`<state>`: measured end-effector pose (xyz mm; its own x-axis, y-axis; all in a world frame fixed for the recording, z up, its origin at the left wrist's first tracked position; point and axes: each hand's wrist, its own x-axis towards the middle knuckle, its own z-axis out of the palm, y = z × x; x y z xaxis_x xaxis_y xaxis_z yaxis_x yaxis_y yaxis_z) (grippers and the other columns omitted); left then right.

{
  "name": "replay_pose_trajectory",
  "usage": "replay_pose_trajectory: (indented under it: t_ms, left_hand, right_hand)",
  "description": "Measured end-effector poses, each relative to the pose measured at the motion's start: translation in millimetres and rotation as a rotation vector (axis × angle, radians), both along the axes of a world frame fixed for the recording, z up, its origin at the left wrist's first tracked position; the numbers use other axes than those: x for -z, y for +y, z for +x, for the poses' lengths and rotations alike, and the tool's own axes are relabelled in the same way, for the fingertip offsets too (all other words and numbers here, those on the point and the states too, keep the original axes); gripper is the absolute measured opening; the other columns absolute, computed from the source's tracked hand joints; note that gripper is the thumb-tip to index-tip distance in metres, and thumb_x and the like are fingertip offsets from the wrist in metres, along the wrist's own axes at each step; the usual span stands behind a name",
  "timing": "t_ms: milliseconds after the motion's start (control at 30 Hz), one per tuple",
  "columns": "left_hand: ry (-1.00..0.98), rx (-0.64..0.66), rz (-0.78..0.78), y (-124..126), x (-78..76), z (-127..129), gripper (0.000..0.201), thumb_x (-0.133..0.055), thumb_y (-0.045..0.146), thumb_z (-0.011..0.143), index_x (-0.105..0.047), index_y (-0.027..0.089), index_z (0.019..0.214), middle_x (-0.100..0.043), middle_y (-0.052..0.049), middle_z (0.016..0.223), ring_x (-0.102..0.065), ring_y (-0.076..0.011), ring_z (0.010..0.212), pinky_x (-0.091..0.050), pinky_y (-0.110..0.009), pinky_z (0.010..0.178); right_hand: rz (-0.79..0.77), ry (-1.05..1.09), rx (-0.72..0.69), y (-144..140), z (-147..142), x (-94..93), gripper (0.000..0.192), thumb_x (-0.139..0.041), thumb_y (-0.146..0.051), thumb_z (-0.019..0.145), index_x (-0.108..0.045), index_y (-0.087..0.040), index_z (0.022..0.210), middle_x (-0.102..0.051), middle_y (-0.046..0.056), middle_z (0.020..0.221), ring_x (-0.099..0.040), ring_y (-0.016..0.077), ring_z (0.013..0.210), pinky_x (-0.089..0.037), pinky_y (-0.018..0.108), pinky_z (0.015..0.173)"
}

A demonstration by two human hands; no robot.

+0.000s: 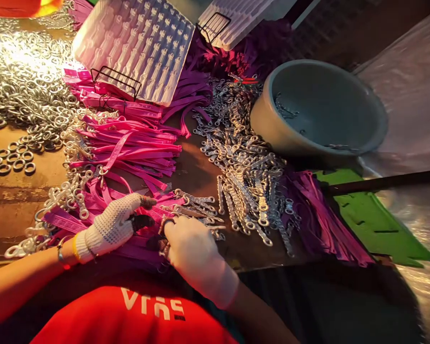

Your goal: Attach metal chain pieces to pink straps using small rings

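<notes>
My left hand, in a white dotted work glove, rests on a heap of pink straps fitted with metal rings, its fingertips pinching a small dark piece. My right hand, in a plain white glove, lies just right of it with the fingers curled over a metal ring and chain piece at the table's near edge. The two hands almost touch. A pile of short silver chain clips spreads to the right of my right hand. What sits under my right palm is hidden.
Loose silver rings cover the far left of the brown table. A white moulded tray leans over the straps at the back. A grey bowl stands at right, purple straps and green sheet below it.
</notes>
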<state>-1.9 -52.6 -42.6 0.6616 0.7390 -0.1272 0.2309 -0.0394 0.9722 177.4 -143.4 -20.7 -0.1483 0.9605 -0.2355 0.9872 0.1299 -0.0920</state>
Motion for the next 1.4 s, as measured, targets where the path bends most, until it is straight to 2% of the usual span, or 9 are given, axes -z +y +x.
replay_pose_trajectory:
  t_ms: [167,367,500,667,800,933,1100,1233,1400]
  left_hand:
    - [-0.156,-0.345,-0.654,8.6,-27.4,9.6,0.047,-0.06,0.055,0.088,-0.066,0.012,0.105,-0.064,-0.004,0.073,-0.039,-0.0047,0.043,-0.028,-0.016,0.039]
    - [-0.377,-0.226,-1.113,14.9,-19.4,9.5,0.065,-0.052,0.069,0.086,-0.06,0.011,0.116,-0.067,-0.017,0.108,-0.067,-0.0164,0.065,-0.022,-0.016,0.033]
    - [-0.365,-0.163,-1.127,9.8,-13.2,-1.1,0.05,-0.059,0.052,0.088,-0.062,0.01,0.116,-0.065,-0.02,0.12,-0.072,-0.021,0.082,-0.025,-0.016,0.035]
    - [-0.112,-0.155,-0.716,-0.6,-15.6,-8.0,0.029,-0.061,0.021,0.086,-0.061,0.011,0.113,-0.073,-0.011,0.096,-0.058,-0.0065,0.046,-0.027,-0.015,0.034]
    - [-0.035,-0.236,-0.407,-4.4,-15.8,-11.2,0.019,-0.063,0.027,0.087,-0.056,0.014,0.099,-0.071,-0.003,0.075,-0.055,-0.0071,0.044,-0.036,-0.016,0.04]
    - [-0.054,-0.248,-0.465,-6.4,-10.6,-12.5,0.022,-0.065,0.032,0.085,-0.061,0.012,0.094,-0.068,-0.002,0.064,-0.044,-0.0049,0.041,-0.031,-0.016,0.038]
    - [-0.121,-0.188,-0.626,-14.0,-12.3,-13.2,0.041,-0.069,0.028,0.08,-0.066,0.01,0.117,-0.072,-0.007,0.082,-0.043,-0.0038,0.044,-0.031,-0.016,0.038]
    - [-0.157,-0.142,-0.597,-21.3,-20.2,-13.9,0.057,-0.072,0.034,0.082,-0.056,0.012,0.132,-0.069,-0.004,0.073,-0.044,-0.0055,0.044,-0.03,-0.017,0.038]
    - [-0.297,-0.155,-0.592,-31.2,-14.3,-13.2,0.059,-0.073,0.031,0.081,-0.05,0.011,0.131,-0.069,-0.006,0.082,-0.061,-0.0106,0.058,-0.039,-0.018,0.048]
  right_hand:
    - [0.089,-0.122,0.441,30.3,82.3,15.3,0.025,-0.053,-0.03,0.096,-0.071,-0.014,0.102,-0.07,0.015,0.1,-0.065,0.0254,0.092,-0.045,0.032,0.075]
    - [0.054,-0.457,0.581,61.7,114.0,81.1,0.034,-0.038,-0.013,0.096,-0.064,0.0,0.112,-0.063,0.025,0.1,-0.065,0.0328,0.094,-0.044,0.034,0.067]
    - [0.138,-0.432,0.64,64.6,107.2,89.1,0.033,-0.039,-0.011,0.094,-0.062,0.002,0.115,-0.063,0.027,0.103,-0.062,0.0344,0.101,-0.044,0.036,0.071]
    - [0.06,-0.053,0.811,66.6,126.4,89.4,0.037,-0.057,-0.029,0.087,-0.067,-0.002,0.11,-0.068,0.024,0.095,-0.064,0.0308,0.084,-0.042,0.035,0.067]
    - [0.09,0.285,0.717,54.3,137.6,98.5,0.037,-0.061,-0.03,0.078,-0.069,-0.012,0.109,-0.071,0.01,0.081,-0.062,0.0238,0.074,-0.044,0.032,0.067]
    - [0.17,0.319,0.611,43.9,125.9,98.3,0.028,-0.055,-0.03,0.08,-0.07,-0.012,0.096,-0.071,0.015,0.096,-0.063,0.0271,0.091,-0.047,0.037,0.081]
    - [0.347,0.595,0.397,35.0,81.3,53.6,0.034,-0.041,-0.022,0.087,-0.062,-0.017,0.112,-0.069,0.012,0.104,-0.064,0.022,0.091,-0.049,0.035,0.083]
    - [0.202,0.724,0.033,24.1,27.6,3.4,0.05,-0.046,-0.007,0.08,-0.058,-0.022,0.126,-0.067,0.005,0.106,-0.062,0.0178,0.09,-0.048,0.029,0.079]
    - [0.067,0.819,-0.21,15.1,-11.6,-9.6,0.026,-0.048,-0.009,0.086,-0.066,-0.021,0.1,-0.066,0.006,0.099,-0.06,0.0183,0.09,-0.046,0.028,0.08]
